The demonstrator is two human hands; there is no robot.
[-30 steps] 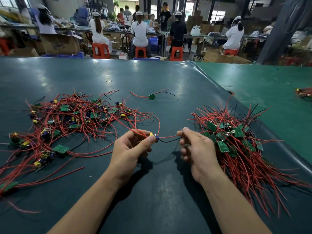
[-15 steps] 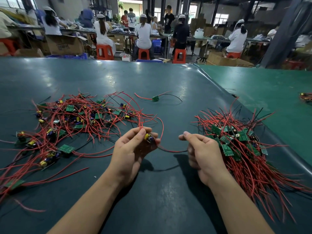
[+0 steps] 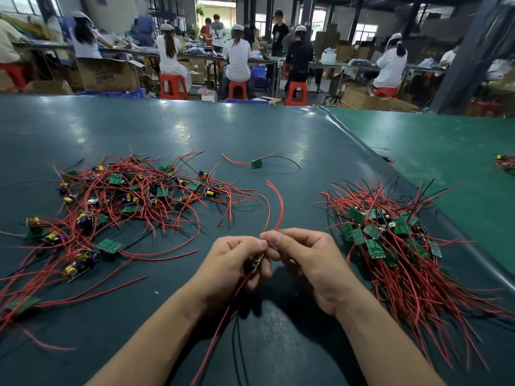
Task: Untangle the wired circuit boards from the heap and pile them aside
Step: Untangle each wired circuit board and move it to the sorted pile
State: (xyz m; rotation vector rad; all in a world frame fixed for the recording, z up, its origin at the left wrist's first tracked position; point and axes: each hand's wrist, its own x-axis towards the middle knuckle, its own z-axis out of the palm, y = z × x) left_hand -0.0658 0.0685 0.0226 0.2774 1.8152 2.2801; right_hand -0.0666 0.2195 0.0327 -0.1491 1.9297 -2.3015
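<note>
While both hands are meeting above the dark green table mat (image 3: 250,129), the left hand (image 3: 231,270) is curling its fingers around a small circuit board (image 3: 257,260), which is sitting between the left thumb and the curled fingertips, only partly showing. The right hand (image 3: 309,263) is pinching the board's red wires (image 3: 276,207) between thumb and forefinger just beside the left thumb tip, and the wires are rising in two arcs beyond the pinch. More red and black leads are hanging from under the left palm toward the near edge of the mat. Left of the hands, the tangled heap (image 3: 119,207) of boards and red wires is spreading loosely across the mat. Right of the hands, the sorted pile (image 3: 395,246) is lying with its boards gathered and its wires fanning toward the near edge. Beyond the hands, a single wired board (image 3: 257,163) is lying apart from both groups.
</note>
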